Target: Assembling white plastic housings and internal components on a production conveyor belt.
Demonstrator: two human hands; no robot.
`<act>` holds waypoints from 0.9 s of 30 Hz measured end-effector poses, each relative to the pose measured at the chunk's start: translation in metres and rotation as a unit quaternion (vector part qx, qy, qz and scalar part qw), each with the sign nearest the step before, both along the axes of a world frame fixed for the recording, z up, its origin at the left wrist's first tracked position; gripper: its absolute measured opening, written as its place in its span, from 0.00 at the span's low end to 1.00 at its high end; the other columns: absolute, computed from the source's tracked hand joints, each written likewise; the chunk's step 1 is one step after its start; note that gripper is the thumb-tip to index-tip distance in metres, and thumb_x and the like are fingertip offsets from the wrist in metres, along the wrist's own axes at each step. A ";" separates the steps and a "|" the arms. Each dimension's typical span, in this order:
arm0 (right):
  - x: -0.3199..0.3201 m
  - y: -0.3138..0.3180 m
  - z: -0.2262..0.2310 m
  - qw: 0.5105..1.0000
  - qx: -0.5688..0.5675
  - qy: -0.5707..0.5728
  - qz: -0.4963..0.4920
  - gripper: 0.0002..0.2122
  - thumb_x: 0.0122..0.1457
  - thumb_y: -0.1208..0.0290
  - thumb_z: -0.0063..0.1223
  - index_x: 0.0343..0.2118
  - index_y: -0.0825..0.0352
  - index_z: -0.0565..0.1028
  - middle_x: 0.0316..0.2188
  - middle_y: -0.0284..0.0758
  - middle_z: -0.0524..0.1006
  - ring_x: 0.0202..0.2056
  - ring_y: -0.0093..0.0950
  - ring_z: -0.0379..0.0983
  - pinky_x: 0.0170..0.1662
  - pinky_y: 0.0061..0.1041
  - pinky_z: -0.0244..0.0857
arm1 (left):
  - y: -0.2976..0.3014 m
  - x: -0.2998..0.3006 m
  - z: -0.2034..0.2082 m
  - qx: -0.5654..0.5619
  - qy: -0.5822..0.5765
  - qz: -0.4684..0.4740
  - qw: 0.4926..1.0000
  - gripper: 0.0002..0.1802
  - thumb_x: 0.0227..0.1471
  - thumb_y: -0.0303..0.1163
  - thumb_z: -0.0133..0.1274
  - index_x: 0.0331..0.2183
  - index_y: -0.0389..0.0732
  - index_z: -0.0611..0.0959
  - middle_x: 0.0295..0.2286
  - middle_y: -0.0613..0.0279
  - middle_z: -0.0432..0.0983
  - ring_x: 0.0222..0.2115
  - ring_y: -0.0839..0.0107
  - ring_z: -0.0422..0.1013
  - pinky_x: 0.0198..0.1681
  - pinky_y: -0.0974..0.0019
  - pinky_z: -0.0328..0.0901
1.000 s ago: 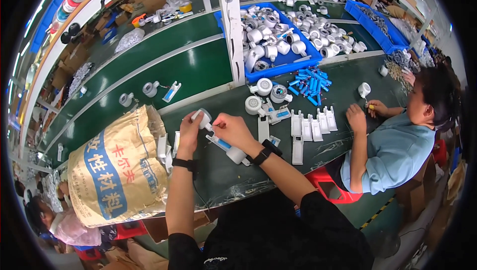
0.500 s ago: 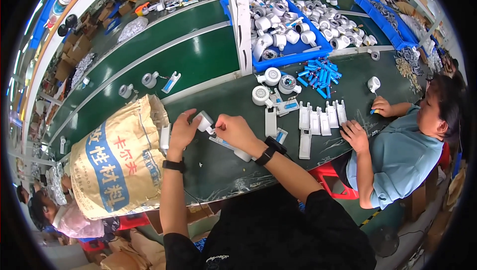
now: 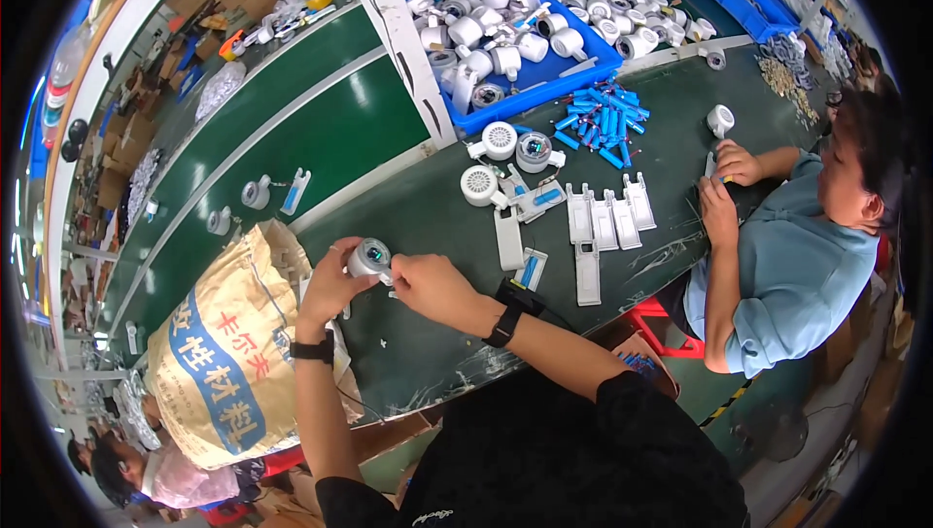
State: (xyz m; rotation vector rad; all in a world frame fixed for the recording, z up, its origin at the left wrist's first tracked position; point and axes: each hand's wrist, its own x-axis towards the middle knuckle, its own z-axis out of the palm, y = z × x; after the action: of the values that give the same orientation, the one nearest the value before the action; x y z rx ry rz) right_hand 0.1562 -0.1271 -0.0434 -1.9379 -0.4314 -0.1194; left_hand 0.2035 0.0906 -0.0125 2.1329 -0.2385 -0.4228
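My left hand [image 3: 328, 287] grips a white round fan head [image 3: 370, 257] by its side, above the dark green worktable [image 3: 418, 363]. The fan head's open face is turned up, showing a dark inside with a greenish part. At its neck, my right hand [image 3: 434, 289] is closed in a pinch; whatever is between those fingertips is hidden. To the right lie fan heads with grilles [image 3: 480, 185], an open fan head [image 3: 535, 151] and white handle shells [image 3: 537, 200], some with blue batteries in them.
A big printed sack [image 3: 219, 343] leans at the left edge. Beyond the table, a blue crate [image 3: 612, 67] holds many fan heads. Blue batteries [image 3: 604, 120] are heaped near several white handle covers [image 3: 588, 271]. At right a co-worker [image 3: 777, 266] handles a small part.
The fan head has turned so its open face shows upward, with both my hands still at it. The co-worker's hands have come together. The whole view has shifted and tilted.
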 end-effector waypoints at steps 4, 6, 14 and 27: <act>-0.002 -0.006 0.014 1.000 -0.016 0.004 0.007 0.03 0.52 0.77 0.55 0.29 0.66 0.72 0.24 0.41 0.78 0.28 0.45 0.76 0.31 0.40 0.69 | -0.006 -0.002 0.012 -0.064 0.050 0.050 0.995 0.36 0.44 0.16 0.64 0.54 0.35 0.68 0.47 0.57 0.73 0.51 0.68 0.71 0.50 0.65 0.71; -0.001 -0.007 0.015 1.000 -0.016 0.003 0.002 0.04 0.52 0.78 0.55 0.29 0.66 0.72 0.24 0.41 0.78 0.28 0.45 0.76 0.31 0.40 0.70 | -0.006 -0.002 0.014 -0.061 0.039 0.042 0.997 0.35 0.45 0.15 0.64 0.54 0.35 0.67 0.48 0.57 0.72 0.51 0.69 0.70 0.50 0.66 0.71; 0.015 -0.021 0.033 0.999 -0.010 -0.008 -0.039 0.10 0.58 0.71 0.57 0.42 0.66 0.75 0.28 0.42 0.79 0.29 0.44 0.77 0.33 0.40 0.71 | -0.006 0.043 0.030 0.052 -0.140 0.025 0.988 0.40 0.48 0.20 0.65 0.62 0.39 0.67 0.48 0.62 0.75 0.47 0.73 0.72 0.50 0.69 0.69; 0.052 -0.204 0.029 0.943 -0.193 -0.035 -0.269 0.24 0.49 0.75 0.65 0.52 0.69 0.74 0.48 0.46 0.77 0.50 0.46 0.71 0.55 0.40 0.64 | 0.076 0.266 -0.081 0.161 -0.249 0.303 0.906 0.42 0.37 0.40 0.72 0.52 0.37 0.72 0.45 0.47 0.78 0.46 0.53 0.76 0.51 0.58 0.69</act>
State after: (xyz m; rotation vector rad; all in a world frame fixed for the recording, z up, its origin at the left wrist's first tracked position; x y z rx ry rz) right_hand 0.2083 -0.3310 -0.0145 -2.4067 0.0498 -0.4880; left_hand 0.4691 0.1670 -0.0939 2.4651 0.2329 0.4871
